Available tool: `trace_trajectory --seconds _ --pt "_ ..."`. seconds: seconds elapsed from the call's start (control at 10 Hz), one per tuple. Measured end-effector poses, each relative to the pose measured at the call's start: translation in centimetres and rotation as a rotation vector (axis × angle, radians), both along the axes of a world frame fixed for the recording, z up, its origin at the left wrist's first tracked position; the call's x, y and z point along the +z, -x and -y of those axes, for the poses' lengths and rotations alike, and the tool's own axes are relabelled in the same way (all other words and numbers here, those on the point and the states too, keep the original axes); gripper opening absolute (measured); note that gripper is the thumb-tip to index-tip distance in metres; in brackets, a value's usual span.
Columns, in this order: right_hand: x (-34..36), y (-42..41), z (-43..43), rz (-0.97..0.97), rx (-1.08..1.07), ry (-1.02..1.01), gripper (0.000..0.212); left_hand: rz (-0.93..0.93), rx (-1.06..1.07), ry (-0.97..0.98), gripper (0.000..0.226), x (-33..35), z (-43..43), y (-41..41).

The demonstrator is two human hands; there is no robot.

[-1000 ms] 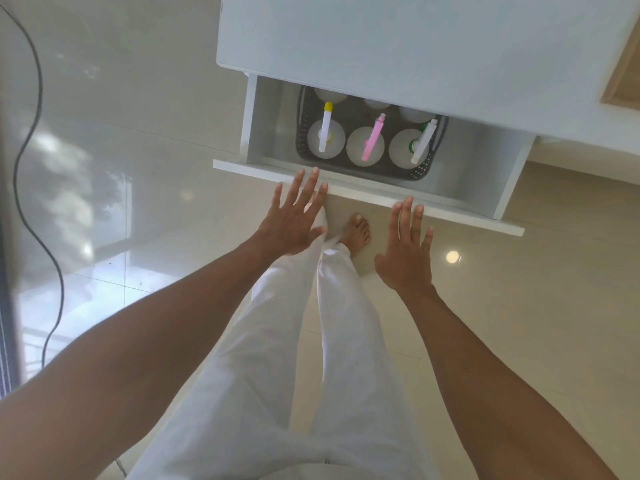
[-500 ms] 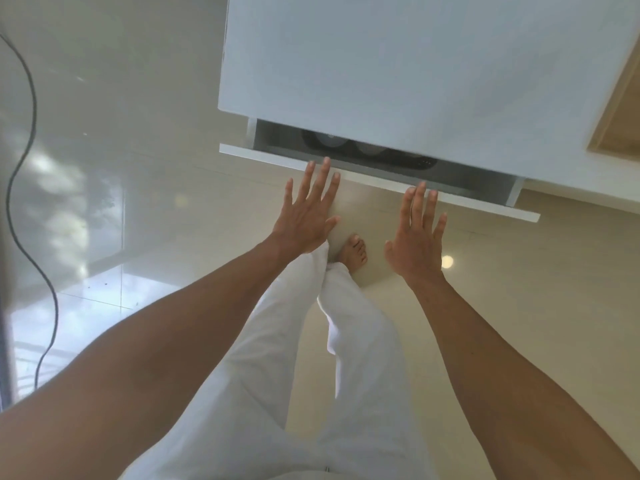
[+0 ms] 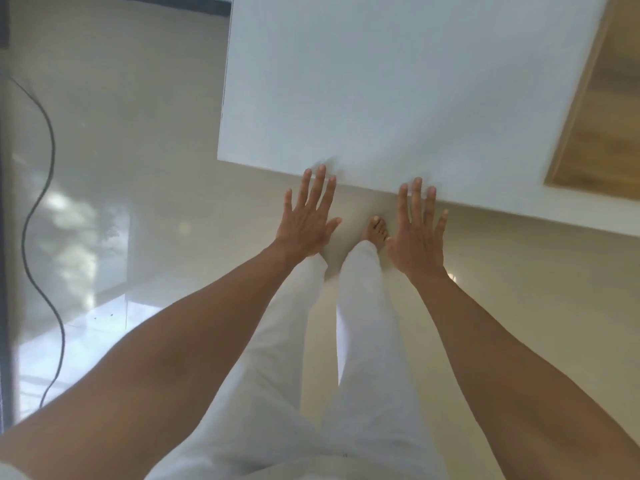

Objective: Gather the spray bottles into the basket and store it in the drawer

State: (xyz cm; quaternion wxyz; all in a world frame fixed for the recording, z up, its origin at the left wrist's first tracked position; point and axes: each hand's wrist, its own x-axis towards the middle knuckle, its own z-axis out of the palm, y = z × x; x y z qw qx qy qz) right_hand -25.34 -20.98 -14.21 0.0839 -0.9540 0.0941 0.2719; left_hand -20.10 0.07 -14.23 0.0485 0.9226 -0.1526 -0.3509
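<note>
Now I see both hands flat and spread at centre frame, holding nothing; left hand (image 3: 306, 220) and right hand (image 3: 417, 233) have their fingertips at the near edge of the white cabinet (image 3: 398, 81); no drawer, basket or bottles show, so I cannot tell where they sit; a black cable (image 3: 41, 216) snakes down the left over glossy floor (image 3: 138, 116).

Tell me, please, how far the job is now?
Nearly finished. Done: no drawer, basket or bottle shows beyond the white top, so the drawer seems shut. In hand: the left hand and right hand, both open, fingertips at the front edge. Left: only to withdraw them.
</note>
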Motion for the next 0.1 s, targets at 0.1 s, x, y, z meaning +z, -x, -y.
trace_trajectory --seconds 0.1 --pt "2.39 -0.22 0.65 0.034 0.115 0.016 0.079 -0.027 0.016 -0.025 0.077 1.97 0.08 -0.05"
